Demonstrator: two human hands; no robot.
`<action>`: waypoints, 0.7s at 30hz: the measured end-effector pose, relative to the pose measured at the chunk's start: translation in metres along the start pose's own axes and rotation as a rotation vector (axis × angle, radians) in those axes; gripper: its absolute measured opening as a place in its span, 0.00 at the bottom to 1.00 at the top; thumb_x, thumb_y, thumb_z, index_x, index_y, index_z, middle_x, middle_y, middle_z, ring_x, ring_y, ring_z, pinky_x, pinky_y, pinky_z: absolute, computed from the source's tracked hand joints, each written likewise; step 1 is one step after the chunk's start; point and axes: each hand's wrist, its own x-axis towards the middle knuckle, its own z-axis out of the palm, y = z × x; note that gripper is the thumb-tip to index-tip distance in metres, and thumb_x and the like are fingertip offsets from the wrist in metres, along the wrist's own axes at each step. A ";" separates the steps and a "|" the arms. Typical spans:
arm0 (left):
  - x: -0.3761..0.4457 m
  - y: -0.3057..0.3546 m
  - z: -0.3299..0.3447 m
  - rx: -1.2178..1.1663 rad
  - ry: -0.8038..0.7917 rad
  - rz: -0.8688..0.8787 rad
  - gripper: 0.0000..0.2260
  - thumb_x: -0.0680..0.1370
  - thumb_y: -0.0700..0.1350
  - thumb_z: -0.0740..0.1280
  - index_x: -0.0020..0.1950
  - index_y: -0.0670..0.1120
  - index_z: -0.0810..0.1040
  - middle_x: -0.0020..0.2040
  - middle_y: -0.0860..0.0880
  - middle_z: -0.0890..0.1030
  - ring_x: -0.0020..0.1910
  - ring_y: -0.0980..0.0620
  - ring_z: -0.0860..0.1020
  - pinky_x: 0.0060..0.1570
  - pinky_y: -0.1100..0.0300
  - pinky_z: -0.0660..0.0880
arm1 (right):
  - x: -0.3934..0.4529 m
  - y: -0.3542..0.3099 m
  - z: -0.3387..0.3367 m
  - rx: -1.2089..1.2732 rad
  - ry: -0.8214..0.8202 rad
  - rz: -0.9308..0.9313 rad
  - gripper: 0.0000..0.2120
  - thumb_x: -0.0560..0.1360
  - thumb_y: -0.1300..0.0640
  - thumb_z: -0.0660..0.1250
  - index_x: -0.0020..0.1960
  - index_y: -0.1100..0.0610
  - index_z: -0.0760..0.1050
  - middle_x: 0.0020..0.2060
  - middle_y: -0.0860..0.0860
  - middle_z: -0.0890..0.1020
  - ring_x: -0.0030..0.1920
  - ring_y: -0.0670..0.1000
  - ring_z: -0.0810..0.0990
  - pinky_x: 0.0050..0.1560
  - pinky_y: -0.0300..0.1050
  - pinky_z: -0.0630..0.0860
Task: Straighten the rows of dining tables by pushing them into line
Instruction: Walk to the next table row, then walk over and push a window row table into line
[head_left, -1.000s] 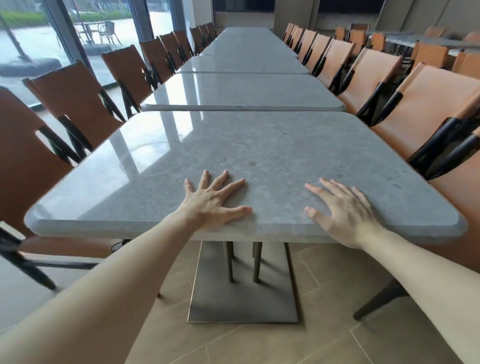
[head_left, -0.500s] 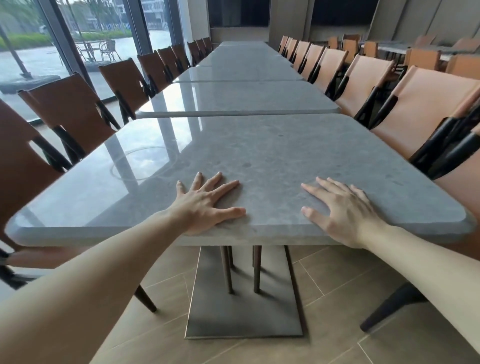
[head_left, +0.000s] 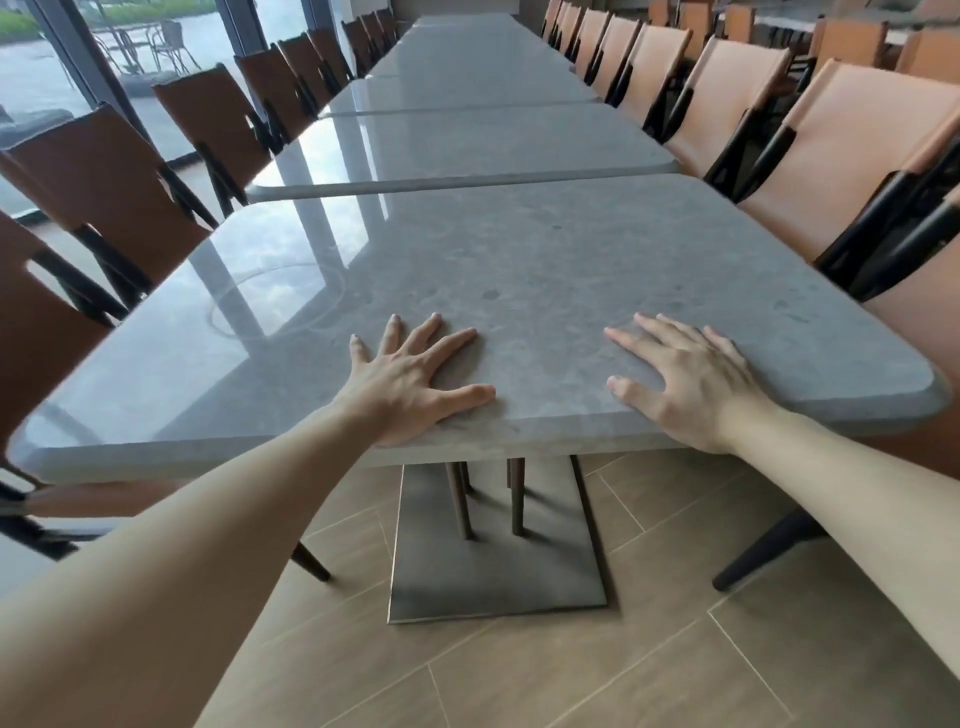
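Observation:
A grey stone-topped dining table (head_left: 519, 270) stands right in front of me on a square metal base (head_left: 493, 571). My left hand (head_left: 410, 379) lies flat on its near edge, fingers spread. My right hand (head_left: 691, 379) lies flat on the same edge further right, fingers straight. Beyond it a second grey table (head_left: 467, 150) stands almost against the near one, its left corner sticking out a little to the left. More tables (head_left: 467, 67) run on in one long row behind.
Brown chairs (head_left: 104, 171) line the left side, close to the table edge. Tan chairs (head_left: 857, 156) line the right side, one pressed near the table's right corner. Glass windows are at the far left. Wood-look floor tiles (head_left: 623, 649) lie under me.
The view has tilted clockwise and dipped slightly. Both hands stay flat on the near table's edge. The gap between the near table and the second one looks narrower.

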 end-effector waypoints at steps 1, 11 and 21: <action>-0.002 0.001 -0.001 -0.007 -0.004 -0.004 0.45 0.62 0.82 0.42 0.79 0.70 0.45 0.83 0.56 0.46 0.82 0.43 0.41 0.74 0.30 0.42 | 0.000 -0.001 -0.001 -0.004 -0.020 0.008 0.43 0.67 0.26 0.41 0.80 0.37 0.55 0.82 0.47 0.55 0.81 0.49 0.51 0.80 0.58 0.46; 0.007 0.037 -0.048 -0.070 -0.189 -0.179 0.30 0.75 0.69 0.62 0.73 0.58 0.65 0.75 0.50 0.62 0.74 0.39 0.59 0.69 0.34 0.62 | 0.019 -0.055 -0.059 0.232 -0.406 0.331 0.30 0.76 0.42 0.65 0.76 0.48 0.65 0.77 0.53 0.63 0.74 0.57 0.66 0.72 0.56 0.66; -0.022 0.159 -0.230 -1.028 0.074 0.120 0.08 0.79 0.47 0.70 0.58 0.53 0.83 0.57 0.58 0.83 0.55 0.61 0.82 0.44 0.73 0.74 | -0.050 -0.076 -0.248 0.665 0.092 0.310 0.15 0.81 0.53 0.66 0.67 0.48 0.77 0.64 0.44 0.78 0.60 0.42 0.76 0.51 0.29 0.70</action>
